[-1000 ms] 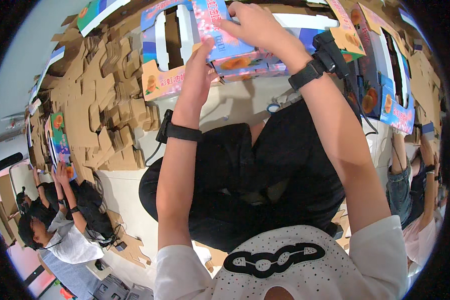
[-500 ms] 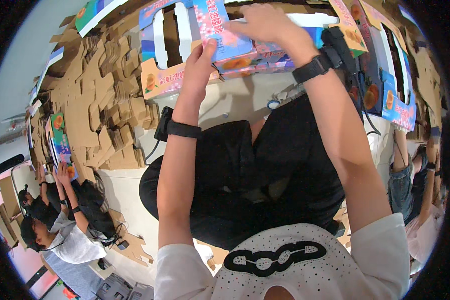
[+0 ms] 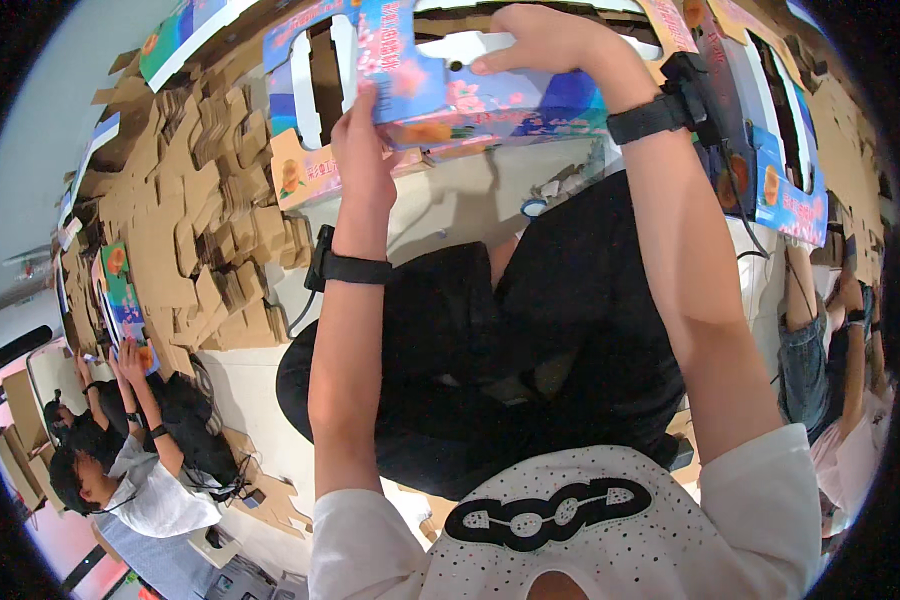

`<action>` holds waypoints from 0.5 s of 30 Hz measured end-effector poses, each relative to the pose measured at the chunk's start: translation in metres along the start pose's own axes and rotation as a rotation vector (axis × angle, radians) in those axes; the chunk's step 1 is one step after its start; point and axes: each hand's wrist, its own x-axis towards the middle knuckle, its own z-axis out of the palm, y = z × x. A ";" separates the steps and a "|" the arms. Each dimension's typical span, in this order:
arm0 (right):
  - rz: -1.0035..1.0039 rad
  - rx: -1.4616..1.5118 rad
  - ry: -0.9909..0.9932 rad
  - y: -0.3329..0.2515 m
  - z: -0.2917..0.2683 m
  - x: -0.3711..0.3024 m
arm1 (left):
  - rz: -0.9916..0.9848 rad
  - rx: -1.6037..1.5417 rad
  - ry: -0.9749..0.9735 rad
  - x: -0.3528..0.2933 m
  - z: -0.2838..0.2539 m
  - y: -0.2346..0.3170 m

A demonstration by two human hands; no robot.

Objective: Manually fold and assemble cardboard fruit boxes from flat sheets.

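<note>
Pinching the near left corner of a peach-printed carton (image 3: 530,108) with the left hand (image 3: 363,155), pressing the thumb onto a blossom-printed panel (image 3: 402,75) and hiding most of the fingers. Holding the right hand (image 3: 560,40) over the long gap in the carton's top, spreading the thumb apart from the fingers and laying the thumb tip at the near white rim, just beside a small dark hole (image 3: 457,66). Cannot tell of any contact between the right fingertips and the carton's far edge. Keeping the carton crosswise beyond the knees, at the far side of the visible pale floor (image 3: 250,385); cannot make out the support beneath. Showing to the left of the panel: a white-edged window and an orange end flap (image 3: 305,178); cannot tell if part of the same carton or of another one. Wearing a black strap (image 3: 360,268) on each wrist. Lying to the left, on the floor: a wide heap of brown cardboard blanks (image 3: 190,220). Standing to the right of the carton: a second carton (image 3: 790,195) with a blue flap. Sitting farther left: a co-worker in a white shirt (image 3: 170,495), reaching both hands toward a green-and-blue printed box (image 3: 120,290).
</note>
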 end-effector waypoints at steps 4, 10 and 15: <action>0.102 -0.060 0.209 -0.028 0.015 0.016 | -0.091 -0.238 0.061 -0.026 0.012 0.013; -0.015 -0.009 0.575 -0.050 0.060 0.045 | -0.234 -0.160 -0.233 -0.055 0.054 -0.012; -0.196 -0.042 0.426 -0.060 0.033 0.030 | -0.237 -0.158 -0.282 -0.056 0.055 -0.028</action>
